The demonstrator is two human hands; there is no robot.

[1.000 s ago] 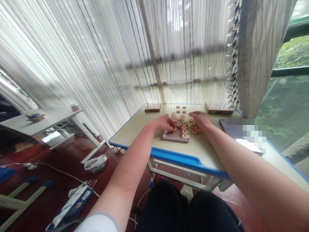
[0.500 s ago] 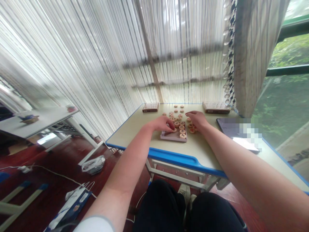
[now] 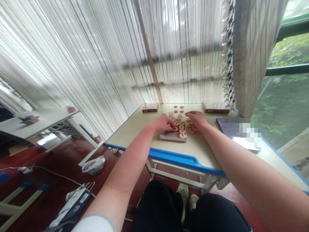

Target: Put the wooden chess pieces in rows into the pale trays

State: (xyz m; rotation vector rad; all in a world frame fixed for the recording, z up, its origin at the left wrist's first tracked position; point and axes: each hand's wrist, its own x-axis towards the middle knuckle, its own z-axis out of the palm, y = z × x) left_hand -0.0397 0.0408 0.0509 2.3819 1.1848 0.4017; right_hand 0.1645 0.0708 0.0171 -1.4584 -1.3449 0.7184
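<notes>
A shallow open box (image 3: 166, 137) lies on the desk, with round wooden Chinese chess pieces (image 3: 182, 131) set in rows along its far and right sides. Over the box is my left hand (image 3: 164, 124), its fingertips closed on one Chinese chess piece (image 3: 176, 129) inside, beside the right-hand column. My right hand (image 3: 198, 118) hovers to the right of the box, fingers apart and reaching leftward, with no piece visible in them. Red-marked loose pieces (image 3: 191, 130) lie below it, partly hidden by the hand. More loose pieces (image 3: 175, 111) are scattered and stacked behind the box.
Two closed flat boxes stand at the back, one left (image 3: 150, 107) and one right (image 3: 216, 107). A dark tablet (image 3: 225, 127) lies at the desk's right. Blue edging (image 3: 171, 156) borders the desk (image 3: 135, 135). Another table (image 3: 53, 119), bags and a cable are at left.
My left hand has shifted slightly to the right inside the box with the chess piece, up to the right-hand column. My right hand has stayed nearly still.
</notes>
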